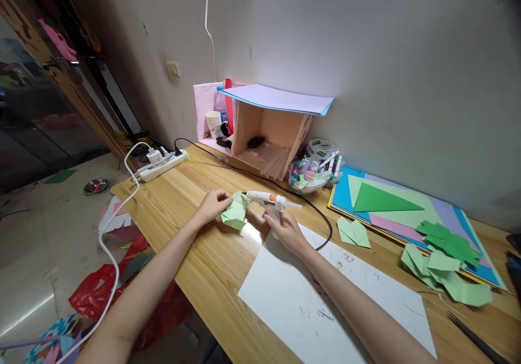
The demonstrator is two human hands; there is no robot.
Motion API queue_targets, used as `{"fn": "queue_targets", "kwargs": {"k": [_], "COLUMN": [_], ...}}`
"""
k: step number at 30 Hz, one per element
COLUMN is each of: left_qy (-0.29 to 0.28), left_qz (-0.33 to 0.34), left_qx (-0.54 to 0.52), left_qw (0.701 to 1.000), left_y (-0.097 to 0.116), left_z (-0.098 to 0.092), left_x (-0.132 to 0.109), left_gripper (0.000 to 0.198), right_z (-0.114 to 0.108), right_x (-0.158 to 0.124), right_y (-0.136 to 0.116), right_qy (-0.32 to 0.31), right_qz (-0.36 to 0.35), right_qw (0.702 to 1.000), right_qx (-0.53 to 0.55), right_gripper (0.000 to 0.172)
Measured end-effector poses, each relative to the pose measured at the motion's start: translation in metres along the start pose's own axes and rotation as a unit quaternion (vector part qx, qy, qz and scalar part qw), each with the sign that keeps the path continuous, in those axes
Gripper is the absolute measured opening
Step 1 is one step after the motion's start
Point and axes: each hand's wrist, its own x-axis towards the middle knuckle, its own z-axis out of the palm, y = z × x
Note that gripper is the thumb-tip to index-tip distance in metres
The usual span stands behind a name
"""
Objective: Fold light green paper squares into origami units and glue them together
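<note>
My left hand [213, 205] pinches a folded piece of light green paper [235, 212] by its left edge, just above the wooden table. In my right hand [290, 228] is a white hot glue gun [266, 198], its fingers wrapped round the handle. The gun's nozzle points left and meets the right edge of the green paper; whether it touches cannot be made out. A clear glue stick [295, 206] sticks out of the gun's back end. Below my right hand lies a stained white sheet [325, 299]. Another folded light green paper [353, 232] rests on the table to the right.
A cardboard box [264, 131] with a paper roof stands against the wall, beside a bowl of scraps and markers [309, 177]. Coloured paper sheets [391, 212] and green cutouts [448, 242] lie right. A power strip [165, 166] sits on the left edge; a black cable [260, 176] crosses the table.
</note>
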Motion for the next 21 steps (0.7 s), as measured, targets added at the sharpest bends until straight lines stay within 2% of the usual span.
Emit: {"fn": "queue_targets", "kwargs": {"k": [9, 21], "left_qy": [-0.015, -0.019], "left_qz": [-0.002, -0.001], "left_qx": [0.002, -0.001], "left_qw": [1.000, 1.000], "left_y": [0.0007, -0.0001], "left_z": [0.0018, 0.0014], "left_x": [-0.0018, -0.0015], "left_gripper": [0.015, 0.017], "right_z": [0.0006, 0.0017], "right_x": [0.0006, 0.0001], "right_y": [-0.0004, -0.0018], "right_qy": [0.004, -0.001], "right_qz": [-0.020, -0.011], "right_qw": [0.999, 1.000], "right_qx": [-0.025, -0.018], "right_gripper": [0.029, 0.027]}}
